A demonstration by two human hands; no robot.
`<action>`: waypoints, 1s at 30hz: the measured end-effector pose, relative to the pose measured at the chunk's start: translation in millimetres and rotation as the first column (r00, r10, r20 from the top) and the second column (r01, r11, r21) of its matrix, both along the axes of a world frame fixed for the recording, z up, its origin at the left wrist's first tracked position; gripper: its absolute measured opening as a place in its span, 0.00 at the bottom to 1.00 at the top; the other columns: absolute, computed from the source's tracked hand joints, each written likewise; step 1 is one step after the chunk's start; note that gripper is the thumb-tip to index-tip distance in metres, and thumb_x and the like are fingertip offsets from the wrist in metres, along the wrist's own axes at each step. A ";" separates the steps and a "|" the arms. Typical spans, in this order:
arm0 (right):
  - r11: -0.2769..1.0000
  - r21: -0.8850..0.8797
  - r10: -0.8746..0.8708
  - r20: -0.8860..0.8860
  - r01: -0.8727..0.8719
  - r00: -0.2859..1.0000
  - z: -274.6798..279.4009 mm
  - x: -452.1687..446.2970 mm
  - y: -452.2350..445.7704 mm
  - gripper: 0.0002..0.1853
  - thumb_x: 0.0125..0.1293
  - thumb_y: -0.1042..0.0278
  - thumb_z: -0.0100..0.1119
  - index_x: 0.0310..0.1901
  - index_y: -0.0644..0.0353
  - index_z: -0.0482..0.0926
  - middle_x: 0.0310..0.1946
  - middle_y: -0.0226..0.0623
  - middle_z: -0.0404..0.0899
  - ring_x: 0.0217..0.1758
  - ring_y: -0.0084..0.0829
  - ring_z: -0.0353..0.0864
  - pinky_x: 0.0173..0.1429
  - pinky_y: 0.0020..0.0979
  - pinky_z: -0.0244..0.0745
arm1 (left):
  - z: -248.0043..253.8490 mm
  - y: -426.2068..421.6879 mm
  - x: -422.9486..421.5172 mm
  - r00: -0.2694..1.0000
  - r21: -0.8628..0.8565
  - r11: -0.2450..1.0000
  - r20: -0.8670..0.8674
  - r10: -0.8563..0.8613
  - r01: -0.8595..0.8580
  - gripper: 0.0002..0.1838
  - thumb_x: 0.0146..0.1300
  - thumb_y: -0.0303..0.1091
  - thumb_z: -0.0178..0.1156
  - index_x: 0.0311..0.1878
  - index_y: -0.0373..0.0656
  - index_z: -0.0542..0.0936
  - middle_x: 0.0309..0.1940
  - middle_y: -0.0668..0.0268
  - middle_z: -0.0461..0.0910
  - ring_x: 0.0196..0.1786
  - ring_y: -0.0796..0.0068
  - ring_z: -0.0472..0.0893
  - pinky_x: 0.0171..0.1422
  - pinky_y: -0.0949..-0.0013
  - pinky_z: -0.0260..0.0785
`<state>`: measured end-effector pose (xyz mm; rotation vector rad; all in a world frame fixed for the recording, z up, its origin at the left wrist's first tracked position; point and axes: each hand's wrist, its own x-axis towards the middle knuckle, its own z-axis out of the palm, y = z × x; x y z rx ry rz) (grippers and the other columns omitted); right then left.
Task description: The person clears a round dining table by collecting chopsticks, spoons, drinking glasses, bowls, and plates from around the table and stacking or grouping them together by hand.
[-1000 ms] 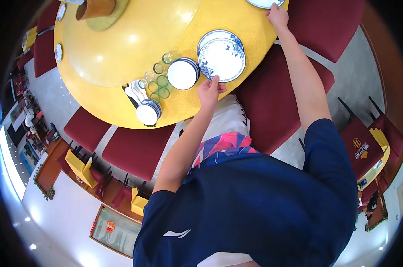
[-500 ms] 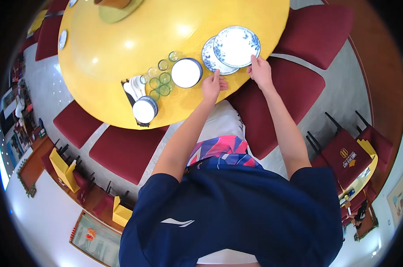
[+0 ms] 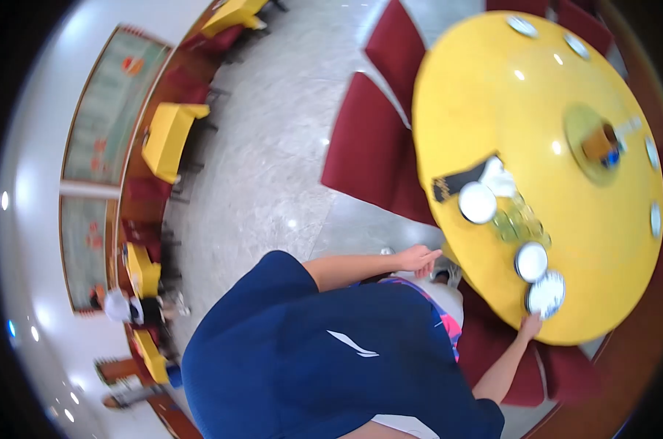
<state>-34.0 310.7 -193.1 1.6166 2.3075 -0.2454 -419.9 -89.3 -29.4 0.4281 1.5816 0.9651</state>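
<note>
My right hand (image 3: 532,325) reaches to the near edge of the table and grips the rim of a white plate with a blue pattern (image 3: 546,294). Touching or almost touching that plate is a white round dish with a dark rim (image 3: 531,261). My left hand (image 3: 419,260) is off the table's edge in front of my body, index finger stretched out, with nothing in it. Several glasses (image 3: 520,222) stand in a cluster farther along. Beyond them are a white bowl stack (image 3: 478,202), white spoons (image 3: 497,179) and a black item with gold lettering (image 3: 459,183).
The round yellow table (image 3: 485,95) carries a brown container (image 3: 599,143) on a central disc, with several plates (image 3: 522,26) round the far rim. Dark red chairs (image 3: 364,143) line its edge. A person (image 3: 137,307) stands near yellow-covered tables (image 3: 172,141) at the left.
My view has swung left, so the table now lies to the right. The left hand has come away from the plates. The two plates, overlapping before, now appear as one beside the white dish.
</note>
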 end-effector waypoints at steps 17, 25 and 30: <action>0.728 0.666 0.316 -0.117 -0.162 0.942 110.3 -271.2 -143.2 0.11 0.68 0.73 0.48 0.44 0.66 0.80 0.41 0.47 0.83 0.42 0.47 0.83 0.43 0.39 0.77 | -23.3 -456.7 -113.5 0.187 0.004 0.187 0.004 0.982 -0.982 0.32 0.76 0.55 0.40 0.36 0.34 0.81 0.24 0.59 0.81 0.25 0.71 0.82 0.31 0.69 0.78; 0.928 -0.078 0.075 -0.919 -0.365 0.388 232.6 -624.7 -434.3 0.13 0.70 0.67 0.49 0.29 0.67 0.68 0.20 0.40 0.64 0.24 0.25 0.64 0.31 0.33 0.63 | 1.9 -404.9 -339.0 0.378 0.191 0.358 0.077 0.923 -0.914 0.26 0.76 0.50 0.43 0.41 0.36 0.81 0.30 0.60 0.83 0.30 0.72 0.83 0.36 0.69 0.77; 0.991 -0.124 -0.079 -0.847 -0.051 0.526 225.9 -723.9 -502.2 0.15 0.68 0.60 0.53 0.30 0.65 0.72 0.18 0.48 0.70 0.22 0.42 0.74 0.30 0.40 0.68 | -5.5 -471.6 -405.8 0.731 -0.060 0.746 0.160 0.663 -0.663 0.21 0.74 0.45 0.47 0.53 0.37 0.78 0.40 0.57 0.83 0.43 0.68 0.84 0.47 0.67 0.78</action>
